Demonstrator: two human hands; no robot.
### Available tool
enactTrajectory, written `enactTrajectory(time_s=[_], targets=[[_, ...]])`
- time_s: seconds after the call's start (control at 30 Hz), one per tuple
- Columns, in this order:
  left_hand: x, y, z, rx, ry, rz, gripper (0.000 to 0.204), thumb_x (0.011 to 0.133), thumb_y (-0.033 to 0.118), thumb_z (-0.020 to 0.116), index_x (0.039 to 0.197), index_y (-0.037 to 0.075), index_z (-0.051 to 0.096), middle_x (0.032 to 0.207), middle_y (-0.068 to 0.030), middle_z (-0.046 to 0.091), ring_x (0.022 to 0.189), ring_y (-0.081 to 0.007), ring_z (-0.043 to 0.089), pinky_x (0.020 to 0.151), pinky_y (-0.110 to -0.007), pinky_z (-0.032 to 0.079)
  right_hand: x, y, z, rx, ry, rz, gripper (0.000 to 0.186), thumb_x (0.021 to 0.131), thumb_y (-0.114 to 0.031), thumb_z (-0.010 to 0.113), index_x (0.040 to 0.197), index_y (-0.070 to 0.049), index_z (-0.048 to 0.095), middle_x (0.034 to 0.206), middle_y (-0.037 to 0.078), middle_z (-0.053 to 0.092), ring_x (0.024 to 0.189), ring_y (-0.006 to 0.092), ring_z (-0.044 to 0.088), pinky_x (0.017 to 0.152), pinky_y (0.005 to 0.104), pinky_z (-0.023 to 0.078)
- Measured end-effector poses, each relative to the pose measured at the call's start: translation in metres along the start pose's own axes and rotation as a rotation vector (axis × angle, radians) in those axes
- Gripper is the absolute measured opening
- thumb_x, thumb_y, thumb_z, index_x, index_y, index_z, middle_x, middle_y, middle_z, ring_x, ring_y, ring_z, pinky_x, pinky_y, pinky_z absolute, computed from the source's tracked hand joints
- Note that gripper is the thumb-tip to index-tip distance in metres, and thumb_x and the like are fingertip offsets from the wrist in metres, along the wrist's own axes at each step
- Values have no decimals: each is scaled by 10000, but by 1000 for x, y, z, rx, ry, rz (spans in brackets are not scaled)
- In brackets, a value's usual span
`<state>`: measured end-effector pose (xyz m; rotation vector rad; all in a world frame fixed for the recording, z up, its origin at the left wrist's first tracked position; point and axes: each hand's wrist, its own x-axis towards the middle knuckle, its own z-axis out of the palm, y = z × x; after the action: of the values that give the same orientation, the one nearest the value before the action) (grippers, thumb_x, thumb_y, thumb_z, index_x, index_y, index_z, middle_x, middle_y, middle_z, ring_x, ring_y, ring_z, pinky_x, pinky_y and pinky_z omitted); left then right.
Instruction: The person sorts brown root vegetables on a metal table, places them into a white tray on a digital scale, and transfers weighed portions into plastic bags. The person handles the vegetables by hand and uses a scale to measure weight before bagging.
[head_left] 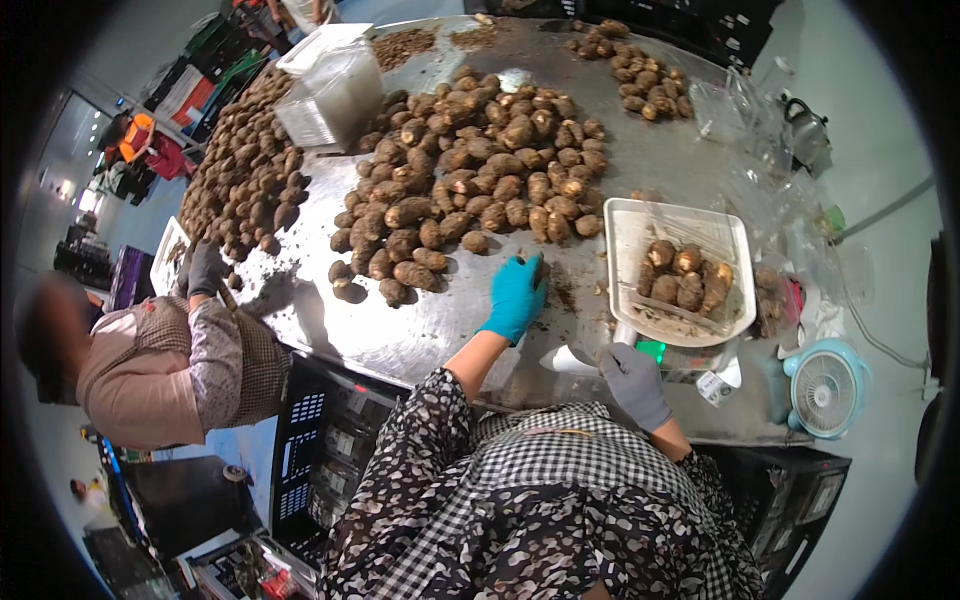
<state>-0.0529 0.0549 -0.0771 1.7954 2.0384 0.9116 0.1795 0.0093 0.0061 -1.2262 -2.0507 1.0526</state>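
Observation:
My left hand (pixel 515 300), in a teal glove, is at the near edge of a large heap of brown taros (pixel 480 160) on the metal table. Its fingers are curled in, and what they hold, if anything, is hidden. My right hand (pixel 637 385), in a grey glove, is closed by the table's near edge. A pale, flat, blade-like piece (pixel 568 361) sticks out leftward from its fingers. Just beyond that hand is a white tray (pixel 620 235) holding several taros (pixel 688 278) on clear plastic. A lit green display (pixel 652 350) shows below the tray.
A co-worker's dark-gloved hand (pixel 205 268) is beside another taro heap (pixel 245 170) at left. Clear plastic containers (pixel 335 100) stand between heaps. At right are a small blue fan (pixel 828 388), plastic bags (pixel 745 115) and a kettle (pixel 806 135). Black crates (pixel 335 440) stand below the table.

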Motion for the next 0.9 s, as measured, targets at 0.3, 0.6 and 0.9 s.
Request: enactTrajectory(time_s=[0.3,0.6,0.9], targets=[[32,-70,-25,345,197,-38,486,739,9,626,1210,104,553,1137,-183,534,1014,-378,500,826,-449,435,21,0,2,-53,-185,-99,157,879,-197,569,893,-60,644,821,135,649,694,306,632,606,362,498],[33,-78,-32,-910,-122,-445,350,852,110,658,1187,77,562,1072,-46,607,997,-168,579,845,-287,470,33,-1,10,-89,-222,-220,170,881,-189,569,939,-44,634,860,128,652,709,317,621,634,371,496],[-22,24,-48,-1750,-450,-427,580,839,337,677,1301,57,466,1103,-18,585,963,-148,570,848,-302,462,51,-34,10,-58,152,-181,450,803,-258,677,1189,-54,567,1017,160,603,861,319,602,750,367,493]])
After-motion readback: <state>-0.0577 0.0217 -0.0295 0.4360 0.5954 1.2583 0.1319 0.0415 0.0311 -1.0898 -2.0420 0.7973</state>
